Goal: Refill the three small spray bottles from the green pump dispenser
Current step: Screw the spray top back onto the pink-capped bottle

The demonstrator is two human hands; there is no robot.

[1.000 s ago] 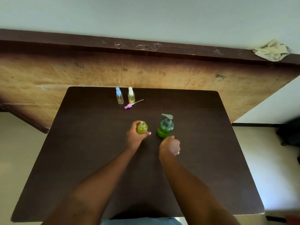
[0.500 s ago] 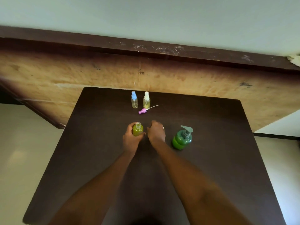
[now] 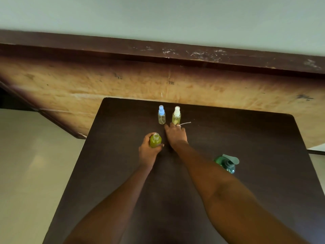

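Observation:
My left hand (image 3: 146, 150) grips a small uncapped bottle (image 3: 155, 140) filled with green liquid, upright on the dark table (image 3: 255, 138). My right hand (image 3: 175, 133) reaches forward with fingers stretched over the loose pink spray head, which is hidden; only its thin dip tube (image 3: 185, 123) shows. Just beyond the fingertips stand a blue-capped spray bottle (image 3: 161, 115) and a white-capped spray bottle (image 3: 176, 115). The green pump dispenser (image 3: 227, 164) stands to the right, partly behind my right forearm.
A worn wooden panel (image 3: 123, 85) rises behind the table's far edge, close to the two capped bottles. Pale floor (image 3: 35, 164) lies off the table's left side.
My right hand has left the green pump dispenser and moved forward to the spray head by the capped bottles. My left hand keeps hold of the uncapped bottle. The view has shifted left.

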